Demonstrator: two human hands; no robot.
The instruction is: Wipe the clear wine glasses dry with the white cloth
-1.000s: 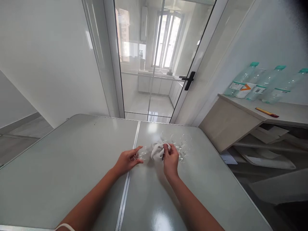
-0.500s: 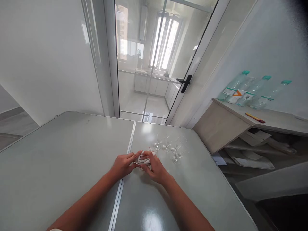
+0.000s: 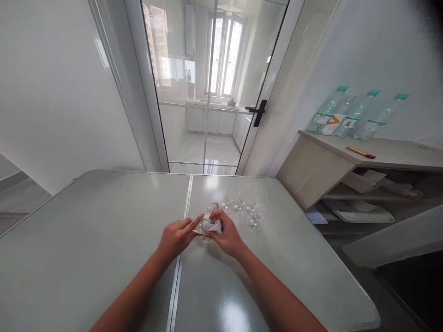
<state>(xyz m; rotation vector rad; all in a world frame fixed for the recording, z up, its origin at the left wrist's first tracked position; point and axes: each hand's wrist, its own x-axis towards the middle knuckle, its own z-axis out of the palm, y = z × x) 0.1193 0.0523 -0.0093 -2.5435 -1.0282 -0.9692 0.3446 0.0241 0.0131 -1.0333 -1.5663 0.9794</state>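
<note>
A stemmed glass (image 3: 206, 240) is between my hands near the table's middle seam, its clear foot showing below the fingers. At the glass's left side, my left hand (image 3: 177, 234) grips it, with the fingers stretched along the bowl. My right hand (image 3: 226, 234) pinches a white cloth (image 3: 212, 226), which is bunched at the mouth of the glass. Part of the cloth sticks up beyond the fingers. How far it reaches inside is hard to see. Just right of the cloth, several clear stemmed glasses (image 3: 255, 224) stand upright in a cluster.
The grey-green table (image 3: 104, 240) has a pale metal seam. Behind it is a glass door (image 3: 221, 138) with a black handle (image 3: 259, 113). To the right, a wooden shelf unit (image 3: 325, 147) bears several plastic bottles (image 3: 360, 113) and a yellow-red stick (image 3: 360, 152).
My right hand has lifted and turned, bunching the cloth at the glass's mouth. The glass's foot now shows below my hands. The camera view has shifted slightly.
</note>
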